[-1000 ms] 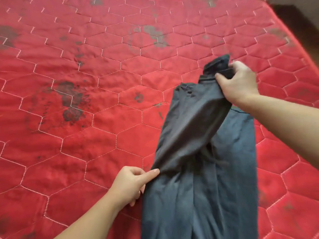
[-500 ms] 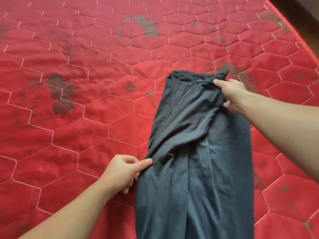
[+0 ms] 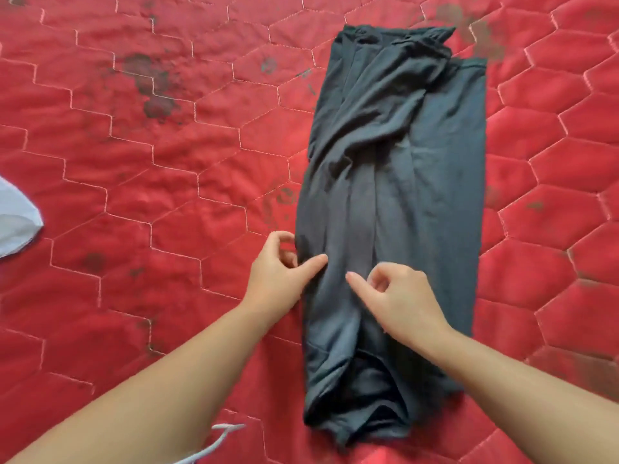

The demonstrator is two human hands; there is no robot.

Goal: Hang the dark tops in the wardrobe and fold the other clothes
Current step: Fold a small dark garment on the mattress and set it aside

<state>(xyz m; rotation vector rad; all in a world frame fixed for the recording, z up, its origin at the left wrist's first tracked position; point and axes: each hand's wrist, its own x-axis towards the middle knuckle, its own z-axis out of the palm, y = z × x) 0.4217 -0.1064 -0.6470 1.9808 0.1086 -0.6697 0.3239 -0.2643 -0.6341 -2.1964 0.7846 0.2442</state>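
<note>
A dark garment [image 3: 395, 182] is laid lengthwise, folded narrow, on the red quilted bed [image 3: 134, 162]; its left edge is pinched by the left hand [image 3: 279, 272]. The right hand [image 3: 400, 301] is rested upon the cloth, fingers [image 3: 378, 279] loosely curled, nothing gripped.

Red quilted mattress [image 3: 167, 169], dark stains [image 3: 150, 85]; white cord [image 3: 217, 437] near bottom edge.

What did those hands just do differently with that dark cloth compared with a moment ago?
The right hand let go of the far end of the dark garment, which now lies flat, and came back to the near part. The left hand stayed at the garment's left edge, on the red quilt.
</note>
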